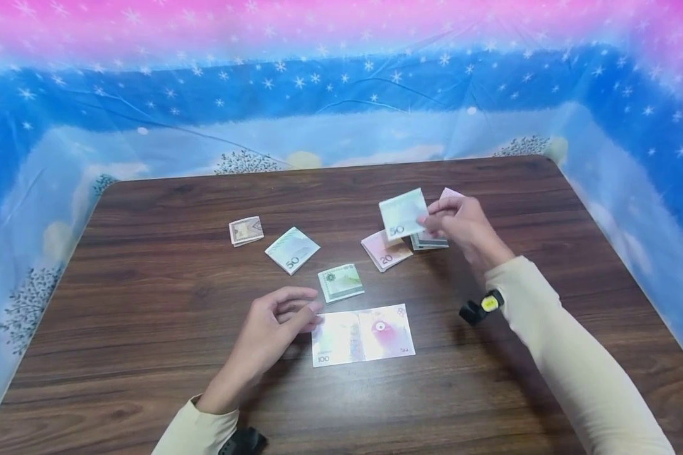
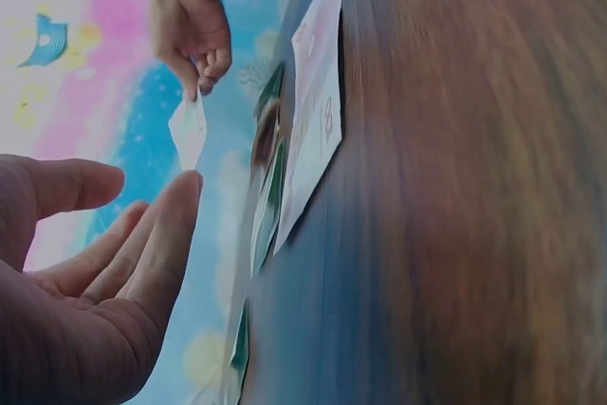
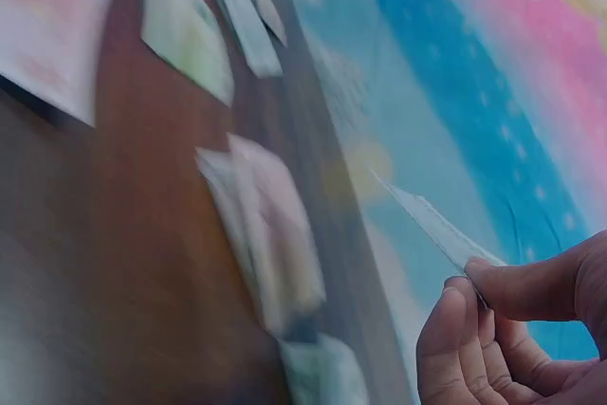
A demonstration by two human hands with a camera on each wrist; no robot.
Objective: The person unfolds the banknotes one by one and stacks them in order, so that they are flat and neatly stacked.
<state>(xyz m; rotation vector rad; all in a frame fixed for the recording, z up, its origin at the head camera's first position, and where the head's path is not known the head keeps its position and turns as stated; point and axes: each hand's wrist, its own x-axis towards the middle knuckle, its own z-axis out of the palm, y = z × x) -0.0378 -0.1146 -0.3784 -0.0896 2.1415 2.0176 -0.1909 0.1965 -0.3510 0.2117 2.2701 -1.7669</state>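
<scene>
Between thumb and fingers, my right hand (image 1: 463, 229) pinches a folded green 50 banknote (image 1: 403, 213), raised above the table; the right wrist view shows this note (image 3: 436, 230) nearly edge-on. Below it lies a folded 20 banknote (image 1: 384, 254), beside a greenish folded note (image 1: 430, 242) partly covered by the hand. My left hand (image 1: 279, 321) hovers with loosely bent fingers at the left end of a flat, unfolded pink 100 banknote (image 1: 336, 341). In the left wrist view, nothing is between that hand's thumb and fingers (image 2: 166, 253). Just beyond lies a folded green note (image 1: 341, 284).
Another folded 50 banknote (image 1: 292, 251) lies left of centre, and a small brownish folded note (image 1: 246, 231) farther left. A pinkish note (image 1: 452, 193) shows behind the right hand. The wooden table (image 1: 148, 284) is surrounded by a snowflake-patterned cloth (image 1: 341, 82).
</scene>
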